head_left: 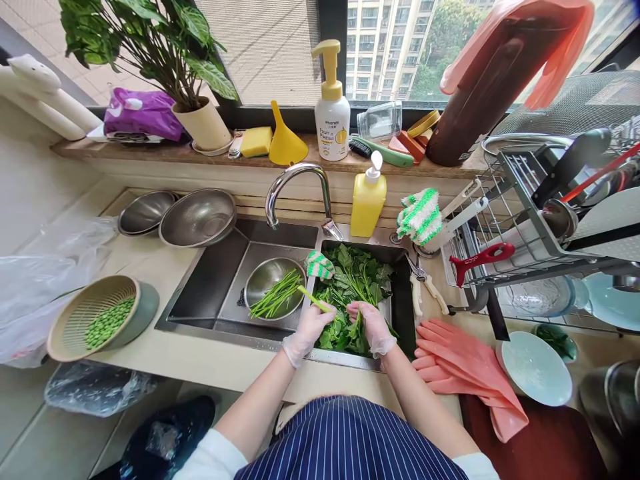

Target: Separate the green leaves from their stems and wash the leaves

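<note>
My left hand (311,327), in a clear thin glove, is closed on a pale green stalk (311,297) that points up and left. Opposite it, my gloved right hand (373,328) has its fingers curled around some leafy greens (357,341). Both hands are over the right sink basin, where a heap of dark leaves and stems (350,273) lies. Left of them, cut green stems (277,293) rest in a steel bowl (255,272) in the larger basin. My right fingertips are partly hidden among the leaves.
A chrome faucet (295,172) arches over the divider, beside a yellow soap bottle (369,203). Green beans (110,323) fill a colander (57,337) at left. Scissors (425,283), pink rubber gloves (465,367) and a dish rack (530,200) stand right.
</note>
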A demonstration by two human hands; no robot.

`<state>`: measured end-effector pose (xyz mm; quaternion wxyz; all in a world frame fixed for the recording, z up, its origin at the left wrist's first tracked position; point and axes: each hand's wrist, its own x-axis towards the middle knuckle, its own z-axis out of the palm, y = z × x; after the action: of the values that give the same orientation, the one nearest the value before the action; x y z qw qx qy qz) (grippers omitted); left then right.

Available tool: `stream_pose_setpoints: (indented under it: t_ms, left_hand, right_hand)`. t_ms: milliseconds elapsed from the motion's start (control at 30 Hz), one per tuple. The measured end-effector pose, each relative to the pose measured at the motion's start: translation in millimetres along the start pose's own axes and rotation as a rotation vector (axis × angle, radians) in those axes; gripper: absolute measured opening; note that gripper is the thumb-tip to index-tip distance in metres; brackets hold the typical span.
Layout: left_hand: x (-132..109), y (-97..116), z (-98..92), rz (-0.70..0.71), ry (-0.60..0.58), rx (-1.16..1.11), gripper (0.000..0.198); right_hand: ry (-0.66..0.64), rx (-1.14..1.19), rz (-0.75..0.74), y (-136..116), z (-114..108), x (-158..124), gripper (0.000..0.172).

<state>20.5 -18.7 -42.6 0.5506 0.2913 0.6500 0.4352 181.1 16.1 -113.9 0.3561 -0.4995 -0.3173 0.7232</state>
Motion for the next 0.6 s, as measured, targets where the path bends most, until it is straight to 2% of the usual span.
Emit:
stream_pose_setpoints:
  t_ms: [100, 200, 267, 333, 400, 467, 533, 600]
  left_hand:
    - [1, -3, -0.8, -0.058, -0.043, 0.048, 0.022]
    - [1, -3, -5.5, -0.121, -0.013, -0.023, 0.034]
    - [0, 1, -13.1, -0.129, -0.008, -0.044, 0.041]
    - [0, 5, -24.2, -0.113, -0.004, -0.029, 0.042]
    - [1, 7, -39.6, -0.099, 0.023, 0.019, 0.04]
    - [8, 5, -60.6, -0.085, 0.082, 0.114, 0.039]
    - [20, 0, -87.2, -0.066, 0.151, 0.285, 0.037]
    - [37, -7, -116.1, -0.064, 0.229, 0.559, 0.033]
  right_hand:
    - [-0.038, 0.009, -0.102, -7, 8, -1, 0.036]
    - [-0.041, -0.092, -0.19, -7, 24, -3, 0.039]
    - [-0.053, -0.267, -0.185, -4, 31, -3, 0.038]
    - [-0.067, -0.553, -0.16, -1, 30, -3, 0.039]
    - [-0.046, -0.855, -0.146, 0, 17, -4, 0.046]
    - [0.046, -1.085, -0.099, -2, -5, -7, 0.044]
    - [0.175, -1.271, 0.022, -6, -31, -9, 0.037]
    - [0.234, -1.436, 0.184, -11, -54, -11, 0.033]
